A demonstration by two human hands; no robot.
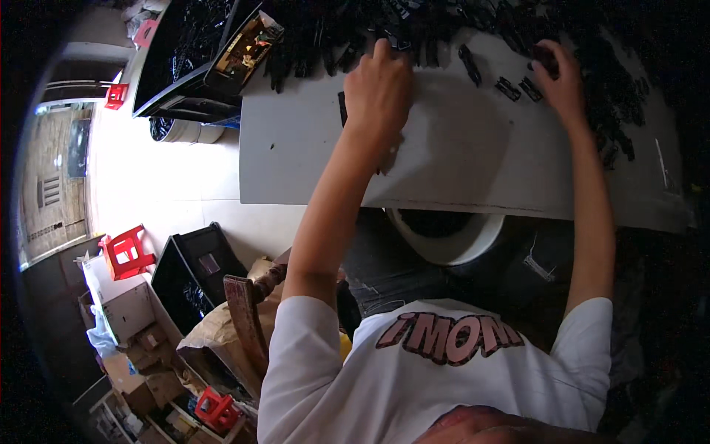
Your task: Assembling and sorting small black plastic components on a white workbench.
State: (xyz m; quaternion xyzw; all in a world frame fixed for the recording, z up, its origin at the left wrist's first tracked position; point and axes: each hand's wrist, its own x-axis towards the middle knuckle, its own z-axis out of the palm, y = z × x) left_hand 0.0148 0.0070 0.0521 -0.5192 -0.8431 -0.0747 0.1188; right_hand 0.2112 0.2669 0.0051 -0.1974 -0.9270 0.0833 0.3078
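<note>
I see the left hand (379, 89) over the tabletop (296, 155), back upward, fingers bunched and pointing into the near edge of a heap of black pieces (318, 41); I cannot tell whether they pinch anything. The right hand (563, 83) is farther over, thumb and fingers curved with a gap between them; it is too dark there for me to say whether they hold a piece.

Just left of the right hand I have two short black pieces (507, 89) lying side by side, and a longer black piece (470, 65) lies between the hands, nearer the heap. A dark strip (342, 109) shows beside the left wrist. The heap runs along the far side of the tabletop and down its right.

To the left I make out a large black bin (177, 78) with a small tray (248, 53) of bits at its corner, and a white bucket (194, 132) below. A white tub (477, 248) sits under the near edge. Farther out are a red stool (127, 253), a black crate (214, 248) and a wooden chair (242, 314).
</note>
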